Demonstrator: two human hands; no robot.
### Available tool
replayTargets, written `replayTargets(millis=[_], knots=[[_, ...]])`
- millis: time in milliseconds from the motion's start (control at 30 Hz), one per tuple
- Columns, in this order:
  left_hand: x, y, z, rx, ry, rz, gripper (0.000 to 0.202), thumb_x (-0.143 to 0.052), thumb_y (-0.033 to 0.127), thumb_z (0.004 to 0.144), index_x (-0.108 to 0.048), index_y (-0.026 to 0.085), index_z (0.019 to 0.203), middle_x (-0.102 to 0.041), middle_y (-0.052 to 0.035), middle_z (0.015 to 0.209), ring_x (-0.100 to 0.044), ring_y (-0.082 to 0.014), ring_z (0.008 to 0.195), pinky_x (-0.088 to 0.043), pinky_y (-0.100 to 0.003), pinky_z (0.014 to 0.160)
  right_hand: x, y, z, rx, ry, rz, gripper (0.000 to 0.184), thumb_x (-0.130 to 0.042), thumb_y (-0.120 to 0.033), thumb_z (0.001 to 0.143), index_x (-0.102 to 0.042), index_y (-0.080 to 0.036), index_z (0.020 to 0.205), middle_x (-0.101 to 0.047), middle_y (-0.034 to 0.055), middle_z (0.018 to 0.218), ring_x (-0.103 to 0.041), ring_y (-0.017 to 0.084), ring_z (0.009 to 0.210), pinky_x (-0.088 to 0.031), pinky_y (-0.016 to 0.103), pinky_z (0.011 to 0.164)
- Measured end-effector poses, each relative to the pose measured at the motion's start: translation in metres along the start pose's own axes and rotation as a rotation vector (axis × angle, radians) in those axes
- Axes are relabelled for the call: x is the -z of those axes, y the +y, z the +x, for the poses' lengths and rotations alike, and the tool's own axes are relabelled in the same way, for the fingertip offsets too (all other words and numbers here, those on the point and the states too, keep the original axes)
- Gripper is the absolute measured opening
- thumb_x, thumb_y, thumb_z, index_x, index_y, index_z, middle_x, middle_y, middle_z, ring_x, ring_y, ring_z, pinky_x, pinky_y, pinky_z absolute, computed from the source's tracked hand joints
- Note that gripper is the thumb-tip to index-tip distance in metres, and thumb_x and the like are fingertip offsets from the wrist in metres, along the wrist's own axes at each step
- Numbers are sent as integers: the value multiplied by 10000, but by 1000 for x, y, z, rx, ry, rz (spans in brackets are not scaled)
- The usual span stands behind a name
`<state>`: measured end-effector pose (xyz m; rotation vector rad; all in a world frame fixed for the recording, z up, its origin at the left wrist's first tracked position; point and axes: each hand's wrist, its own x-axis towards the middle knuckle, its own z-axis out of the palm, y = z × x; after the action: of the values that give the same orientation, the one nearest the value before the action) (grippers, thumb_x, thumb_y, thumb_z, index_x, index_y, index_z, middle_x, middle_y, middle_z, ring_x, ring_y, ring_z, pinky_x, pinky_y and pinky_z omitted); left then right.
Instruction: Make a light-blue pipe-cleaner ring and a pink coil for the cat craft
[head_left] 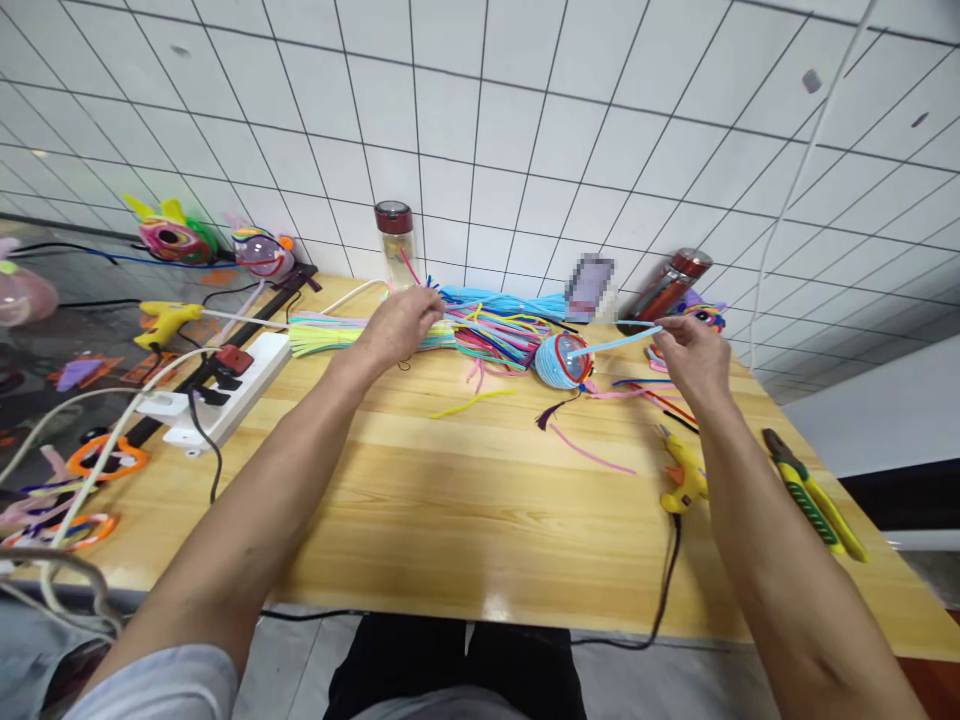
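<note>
My left hand (pixel 401 325) is over a pile of colourful pipe cleaners (pixel 499 340) near the wall, fingers closed together. Whatever lies between its fingertips is hidden. My right hand (pixel 694 358) pinches the end of a light blue pipe cleaner (pixel 619 342), which slants down to the left across a clear ball (pixel 562 362) wrapped in light blue with a red ring. Bundled light blue pipe cleaners (pixel 502 303) lie behind the pile. Loose on the table are a yellow pipe cleaner (pixel 472 403) and a pink one (pixel 592 450).
A yellow glue gun (pixel 684 478) and pliers (pixel 814 495) lie at right. Left are a white power strip (pixel 229 395), another yellow glue gun (pixel 169 322) and decorated balls (pixel 262 253). A glass bottle (pixel 396 240), a blurred phone-like thing (pixel 590 288) and a red flask (pixel 667 285) stand along the wall.
</note>
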<state>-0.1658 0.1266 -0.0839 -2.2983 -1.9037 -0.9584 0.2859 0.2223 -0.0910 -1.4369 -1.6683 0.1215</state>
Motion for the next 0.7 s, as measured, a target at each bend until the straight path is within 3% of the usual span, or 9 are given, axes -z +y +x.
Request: replayTargets(millis=[167,333,467,600,700], knots=[[1,-4,45,-76,245,-15,84,-577,202,953,-658,210,935,-682,-79,998,-636,-234,1002,-501,-376,962,0,23,-1,1,54,-42,294,-642,-257,794,-795,-175,1031,-784,72,845,-711,231,778,-592,366,735],[-11,-5,52,-221,340,-2,185,-459,285,1058,-629,213,1050,-669,-93,1153,-607,-210,1147,-483,-360,1049,0,51,-1,-8,52,-119,323,-610,-258,854,-773,-183,1122,-801,94,997,-749,250,911,-600,410,881],[-32,-21,40,-172,180,81,226,-459,266,1038,-662,179,1086,-679,-116,1185,-629,-228,1149,-499,-362,1031,2,69,-1,-32,-71,-223,327,-578,-228,861,-789,-200,1109,-804,108,1022,-749,284,963,-571,442,936],[-47,-41,28,96,-64,249,245,-519,225,949,-742,187,1041,-678,-126,1216,-651,-289,1130,-534,-388,945,3,75,-2,-16,-399,-519,416,-540,-186,856,-794,-203,1185,-799,127,1131,-730,314,1069,-543,420,945],[-48,-48,20,260,-109,293,281,-532,253,943,-771,203,1083,-657,-137,1219,-654,-323,1108,-534,-421,923,6,69,-6,-26,-481,-602,493,-569,-157,821,-764,-184,1273,-794,148,1162,-728,331,1091,-546,410,929]])
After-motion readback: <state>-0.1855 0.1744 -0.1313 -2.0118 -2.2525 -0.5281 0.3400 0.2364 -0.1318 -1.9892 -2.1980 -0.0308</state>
